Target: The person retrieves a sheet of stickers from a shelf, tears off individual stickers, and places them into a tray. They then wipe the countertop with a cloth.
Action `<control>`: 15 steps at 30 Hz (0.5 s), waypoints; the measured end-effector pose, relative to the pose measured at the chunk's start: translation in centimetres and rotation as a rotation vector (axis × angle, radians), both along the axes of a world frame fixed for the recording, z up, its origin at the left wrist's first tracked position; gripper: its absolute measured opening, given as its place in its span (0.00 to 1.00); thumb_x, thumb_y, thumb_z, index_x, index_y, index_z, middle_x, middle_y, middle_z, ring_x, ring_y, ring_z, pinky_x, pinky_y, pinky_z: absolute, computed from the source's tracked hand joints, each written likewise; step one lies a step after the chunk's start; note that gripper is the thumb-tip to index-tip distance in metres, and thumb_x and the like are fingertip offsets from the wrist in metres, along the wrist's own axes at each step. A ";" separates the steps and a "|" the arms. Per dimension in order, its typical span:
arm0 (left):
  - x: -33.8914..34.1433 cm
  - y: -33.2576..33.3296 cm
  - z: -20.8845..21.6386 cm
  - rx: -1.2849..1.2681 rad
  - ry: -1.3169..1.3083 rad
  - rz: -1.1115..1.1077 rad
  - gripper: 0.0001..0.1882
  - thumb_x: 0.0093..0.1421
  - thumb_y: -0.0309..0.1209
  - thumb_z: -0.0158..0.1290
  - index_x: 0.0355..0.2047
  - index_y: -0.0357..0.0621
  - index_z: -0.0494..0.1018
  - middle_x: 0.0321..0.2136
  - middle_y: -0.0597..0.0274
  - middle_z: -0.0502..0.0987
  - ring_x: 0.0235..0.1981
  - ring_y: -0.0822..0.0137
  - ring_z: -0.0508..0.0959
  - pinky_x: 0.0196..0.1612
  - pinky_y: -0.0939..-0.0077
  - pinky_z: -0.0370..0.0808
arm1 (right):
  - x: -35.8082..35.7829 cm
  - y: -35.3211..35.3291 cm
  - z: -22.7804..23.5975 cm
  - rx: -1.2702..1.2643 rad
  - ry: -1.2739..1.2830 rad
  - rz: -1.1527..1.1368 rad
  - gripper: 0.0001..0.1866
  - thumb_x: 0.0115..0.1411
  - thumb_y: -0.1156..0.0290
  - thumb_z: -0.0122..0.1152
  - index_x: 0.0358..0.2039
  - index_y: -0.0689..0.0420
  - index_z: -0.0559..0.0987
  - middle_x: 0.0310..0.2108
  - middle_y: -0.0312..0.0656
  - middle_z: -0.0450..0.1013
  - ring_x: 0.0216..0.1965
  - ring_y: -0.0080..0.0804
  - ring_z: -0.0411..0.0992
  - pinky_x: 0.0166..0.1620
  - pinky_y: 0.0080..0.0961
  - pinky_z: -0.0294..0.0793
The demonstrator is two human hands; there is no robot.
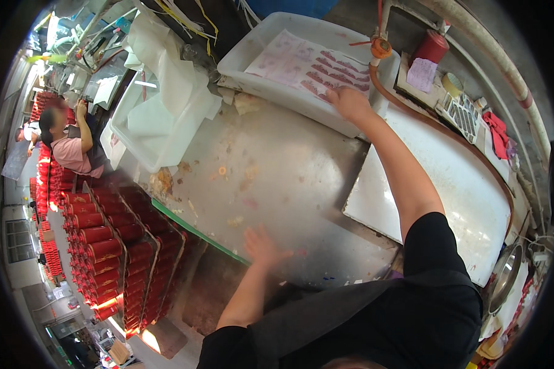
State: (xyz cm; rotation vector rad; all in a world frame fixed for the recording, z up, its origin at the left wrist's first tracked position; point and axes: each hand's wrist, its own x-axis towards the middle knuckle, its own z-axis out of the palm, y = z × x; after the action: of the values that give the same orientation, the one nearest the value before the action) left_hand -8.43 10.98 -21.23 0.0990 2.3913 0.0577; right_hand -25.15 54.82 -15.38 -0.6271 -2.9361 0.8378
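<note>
My right hand (351,103) reaches over the near side of a white plastic tub (252,86). Its fingers are bent and close together at the edge of a pale printed sheet (281,58), beside rows of dark red curved label-like pieces (335,72). What the fingertips hold, if anything, is hidden. Low over the near part of a worn metal table (289,166) is my left hand (264,247), slightly blurred, its fingers spread and nothing in it.
A second white tub (151,138) with translucent sheeting stands at left. Stacked red cylinders (111,246) fill a rack beyond the table's green edge (197,230). A white board (437,197) lies at right, below a pipe. Another person (74,147) works at far left.
</note>
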 end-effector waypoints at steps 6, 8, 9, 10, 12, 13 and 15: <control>0.0 0.9 1.6 -0.027 0.006 -0.010 0.81 0.29 0.65 0.70 0.70 0.43 0.31 0.70 0.34 0.31 0.71 0.40 0.30 0.69 0.43 0.34 | 6.6 -4.9 4.1 0.185 0.024 0.122 0.24 0.62 0.56 0.56 0.52 0.60 0.73 0.51 0.55 0.72 0.53 0.55 0.70 0.54 0.46 0.69; 0.3 1.2 2.0 -0.058 0.092 -0.031 0.80 0.26 0.70 0.68 0.70 0.41 0.39 0.70 0.36 0.38 0.72 0.41 0.36 0.70 0.47 0.40 | 10.0 -7.0 5.1 0.421 0.226 0.130 0.26 0.58 0.61 0.61 0.55 0.60 0.70 0.54 0.55 0.69 0.56 0.54 0.67 0.56 0.47 0.67; 0.4 1.3 2.2 -0.068 0.081 -0.026 0.81 0.25 0.71 0.68 0.70 0.41 0.38 0.70 0.35 0.38 0.72 0.41 0.36 0.70 0.47 0.40 | 11.9 -8.2 5.3 0.534 0.307 0.138 0.29 0.56 0.64 0.63 0.56 0.60 0.69 0.55 0.55 0.68 0.57 0.53 0.66 0.58 0.47 0.66; 0.5 1.4 2.2 -0.074 0.079 -0.021 0.81 0.25 0.72 0.68 0.70 0.40 0.38 0.70 0.35 0.38 0.72 0.41 0.36 0.70 0.46 0.39 | 14.2 -9.3 5.3 0.421 0.316 0.154 0.29 0.55 0.66 0.64 0.56 0.59 0.69 0.56 0.54 0.67 0.58 0.52 0.65 0.59 0.48 0.64; 0.6 1.3 2.1 -0.079 0.070 -0.018 0.82 0.25 0.72 0.67 0.70 0.40 0.37 0.70 0.35 0.37 0.72 0.41 0.35 0.70 0.47 0.38 | 19.4 -12.4 4.6 0.273 0.333 0.205 0.29 0.53 0.69 0.65 0.56 0.59 0.70 0.57 0.53 0.66 0.59 0.51 0.64 0.59 0.48 0.64; 0.5 1.1 2.0 -0.079 0.063 -0.020 0.82 0.25 0.72 0.67 0.70 0.40 0.36 0.70 0.35 0.37 0.72 0.41 0.34 0.70 0.47 0.38 | 22.0 -14.0 4.0 0.246 0.365 0.243 0.28 0.53 0.70 0.65 0.56 0.59 0.71 0.57 0.53 0.67 0.58 0.51 0.65 0.58 0.47 0.65; 0.4 0.6 1.8 -0.044 0.027 -0.012 0.81 0.28 0.69 0.68 0.70 0.42 0.33 0.70 0.35 0.33 0.72 0.41 0.32 0.69 0.44 0.35 | 27.3 -16.4 2.3 0.064 0.308 0.344 0.25 0.53 0.72 0.64 0.53 0.57 0.73 0.56 0.52 0.68 0.52 0.51 0.69 0.52 0.44 0.70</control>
State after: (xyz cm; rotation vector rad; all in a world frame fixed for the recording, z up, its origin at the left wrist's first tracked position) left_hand -8.04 11.61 -19.39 0.0946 2.4169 -0.0018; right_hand 2.17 38.38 -13.09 0.0178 -2.8030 0.7742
